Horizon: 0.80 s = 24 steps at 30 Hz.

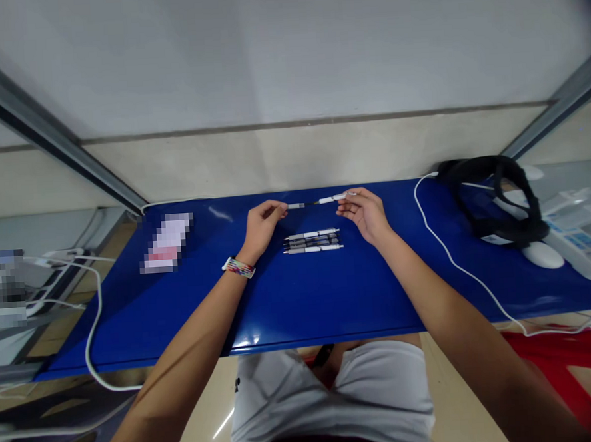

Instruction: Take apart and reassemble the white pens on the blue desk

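Note:
Above the far part of the blue table, my left hand (pixel 262 227) pinches the grey grip section of a pen (pixel 296 206) between thumb and fingers. Opposite it, my right hand (pixel 367 218) pinches the white barrel of the pen (pixel 327 200) near its end. A thin dark refill (pixel 312 203) shows in the gap between these two parts. Just below, nearer to me, several assembled pens (pixel 313 241) with grey grips and white-and-dark barrels lie side by side, tips to the left. Neither hand touches them.
A blurred-out phone-like object (pixel 167 243) lies on the blue table (pixel 320 293) at left. On the right sit a black headset with a strap (pixel 499 202) and a white rounded device (pixel 542 255). A white cable (pixel 448 255) curves over the table's right side. Behind stands a wall (pixel 311 154).

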{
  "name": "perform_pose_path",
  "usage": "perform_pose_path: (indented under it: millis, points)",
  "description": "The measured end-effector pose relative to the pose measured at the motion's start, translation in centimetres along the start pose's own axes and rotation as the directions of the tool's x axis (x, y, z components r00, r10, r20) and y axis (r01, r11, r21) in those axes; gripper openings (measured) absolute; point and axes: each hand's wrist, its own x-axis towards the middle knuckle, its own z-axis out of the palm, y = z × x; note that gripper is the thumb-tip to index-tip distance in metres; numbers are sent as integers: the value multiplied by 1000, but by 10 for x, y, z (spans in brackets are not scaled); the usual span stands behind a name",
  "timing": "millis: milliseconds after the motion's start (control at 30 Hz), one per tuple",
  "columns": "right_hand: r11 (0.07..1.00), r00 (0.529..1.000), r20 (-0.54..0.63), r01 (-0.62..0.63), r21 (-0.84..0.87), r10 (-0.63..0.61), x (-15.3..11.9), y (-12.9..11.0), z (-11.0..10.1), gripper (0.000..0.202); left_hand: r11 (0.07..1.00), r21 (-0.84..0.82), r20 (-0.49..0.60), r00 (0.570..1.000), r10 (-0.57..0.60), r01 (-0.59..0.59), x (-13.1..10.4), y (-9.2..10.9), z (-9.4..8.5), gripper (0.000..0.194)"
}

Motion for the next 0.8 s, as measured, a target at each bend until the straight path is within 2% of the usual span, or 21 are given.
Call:
perform_pose_path:
  millis: [800]
  points:
    - [1000, 1000, 9, 1, -15, -1, -1, 1, 1, 15, 1000, 6, 13, 1000, 7, -7, 0, -3, 0, 34]
